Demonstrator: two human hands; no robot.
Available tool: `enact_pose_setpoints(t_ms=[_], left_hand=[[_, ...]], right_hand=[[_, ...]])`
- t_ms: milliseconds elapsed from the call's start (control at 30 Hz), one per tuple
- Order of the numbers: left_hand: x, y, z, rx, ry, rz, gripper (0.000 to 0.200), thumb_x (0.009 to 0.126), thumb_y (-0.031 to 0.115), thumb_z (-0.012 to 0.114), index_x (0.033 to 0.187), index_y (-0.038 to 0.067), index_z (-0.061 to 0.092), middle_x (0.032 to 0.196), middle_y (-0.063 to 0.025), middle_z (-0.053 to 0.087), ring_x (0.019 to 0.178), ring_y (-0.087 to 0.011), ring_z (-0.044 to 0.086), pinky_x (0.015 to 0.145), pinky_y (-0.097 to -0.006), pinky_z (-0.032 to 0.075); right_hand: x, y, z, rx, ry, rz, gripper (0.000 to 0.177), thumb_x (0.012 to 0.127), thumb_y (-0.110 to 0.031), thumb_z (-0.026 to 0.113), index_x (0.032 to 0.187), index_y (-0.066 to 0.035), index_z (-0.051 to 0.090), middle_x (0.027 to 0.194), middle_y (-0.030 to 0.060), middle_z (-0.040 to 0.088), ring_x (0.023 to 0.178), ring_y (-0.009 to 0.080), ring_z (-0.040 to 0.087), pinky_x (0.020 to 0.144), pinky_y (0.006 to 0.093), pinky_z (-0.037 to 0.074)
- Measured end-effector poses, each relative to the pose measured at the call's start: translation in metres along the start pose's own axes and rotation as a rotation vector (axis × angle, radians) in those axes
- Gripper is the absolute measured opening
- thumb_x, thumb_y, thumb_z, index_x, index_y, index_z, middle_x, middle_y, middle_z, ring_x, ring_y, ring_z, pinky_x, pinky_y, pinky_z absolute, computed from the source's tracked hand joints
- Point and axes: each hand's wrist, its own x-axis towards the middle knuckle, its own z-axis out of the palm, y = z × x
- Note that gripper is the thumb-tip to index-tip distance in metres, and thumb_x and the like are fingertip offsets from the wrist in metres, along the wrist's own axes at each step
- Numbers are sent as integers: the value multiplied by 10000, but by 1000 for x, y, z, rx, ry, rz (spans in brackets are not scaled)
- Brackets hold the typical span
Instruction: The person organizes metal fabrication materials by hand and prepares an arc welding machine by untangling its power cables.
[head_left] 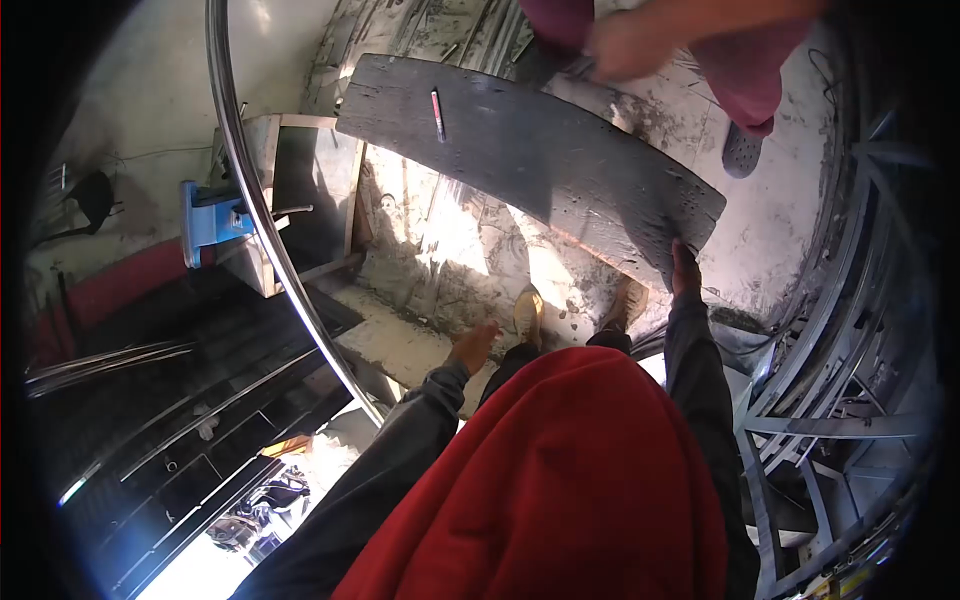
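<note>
At right hand (686, 270): rough curved plank (530, 150)

Upper garment: red cloth (560, 480), thick, softly folded, filling the lower middle of the view.
Left sleeve (400, 450): long, dark grey, faintly shiny, creased along its length.
Right sleeve (695, 370): long, same dark grey, snug down to the cuff.
Hands: left hand (472, 345) and right hand (685, 270) bare beyond the cuffs.
Trousers (515, 358): dark, only a small strip showing above the red cloth.
Shoes: left shoe (528, 312) and right shoe (628, 300) tan, dusty, rounded at the toe.
</note>
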Motion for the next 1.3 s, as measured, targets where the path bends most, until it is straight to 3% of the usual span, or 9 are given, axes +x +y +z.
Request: enact_pose_setpoints(t_ms=[33, 400, 567, 633, 700, 833, 967, 1133, 1300], left_hand=[[4, -41, 8, 44, -40, 24, 574, 942, 527, 341, 1077, 51, 631, 1053, -135, 641, 927, -243, 600, 870, -362, 431], [-19, -14, -48, 99, -196, -107, 538, 918, 575, 403, 1100, 104, 588, 1118, -26, 595, 951, -180, 553, 762, -348, 445], [-33, 15, -59, 1, 1, -274, 483, 919, 549, 439, 1074, 128, 618, 1025, -22, 632, 863, -142, 575, 712, -309, 463], [-36, 30, -56, 21, -24, -299, 493, 915, 560, 434, 1065, 128, 619, 1022, -21, 636, 854, -140, 577, 706, -312, 464], [-40, 53, -49, 72, -34, -321, 506, 914, 561, 436, 1062, 112, 616, 1036, -24, 641, 836, -143, 587, 690, -319, 466], [-45, 102, -41, 260, -81, -200, 537, 914, 568, 430, 1124, 103, 598, 1093, -64, 616, 932, -188, 574, 765, -342, 470], [-19, 156, -64, 464, -34, -28, 512, 920, 539, 447, 1070, 82, 623, 1026, -50, 638, 905, -159, 580, 719, -298, 472], [70, 254, -89, 680, -37, 94, 436, 885, 460, 564, 1008, 47, 632, 910, -138, 657, 870, -237, 625, 801, -351, 469], [217, 370, -98, 785, 174, 635, 500, 802, 498, 656, 996, 38, 638, 990, -136, 650, 987, -255, 599, 906, -383, 435]], right_hand=[[-11, -7, 5, 69, 19, -104, 714, 850, -616, 504, 1209, -4, 577, 1218, 160, 594, 1174, 254, 528, 970, 343, 397], [3, 5, 8, -23, 149, -70, 826, 731, -730, 554, 1053, 25, 654, 1051, 206, 654, 1060, 285, 598, 915, 390, 435], [30, 47, 11, 40, 24, 81, 1167, 614, -830, 563, 1223, 157, 432, 1191, 332, 520, 1151, 381, 511, 967, 408, 401], [16, 30, 17, -14, 164, 148, 844, 724, -699, 605, 1167, 19, 575, 1117, 210, 609, 1058, 310, 563, 901, 378, 427], [-12, -15, 3, 42, 145, 216, 912, 708, -714, 605, 1234, 26, 527, 1211, 237, 562, 1147, 346, 522, 955, 388, 403], [-38, -54, -10, 51, 138, 407, 1077, 687, -736, 597, 1374, 47, 323, 1372, 266, 401, 1288, 379, 376, 1055, 408, 305], [-26, -33, 11, 342, 252, 213, 789, 753, -487, 711, 1278, 30, 426, 1225, 195, 541, 1126, 299, 518, 962, 376, 381], [-34, -58, -8, 211, 203, 269, 680, 776, -470, 699, 1205, 12, 484, 1115, 169, 598, 1026, 281, 568, 890, 378, 429], [-22, 4, 31, 332, 340, 227, 784, 764, -500, 709, 1271, 29, 431, 1169, 167, 575, 1044, 244, 570, 893, 356, 444]])
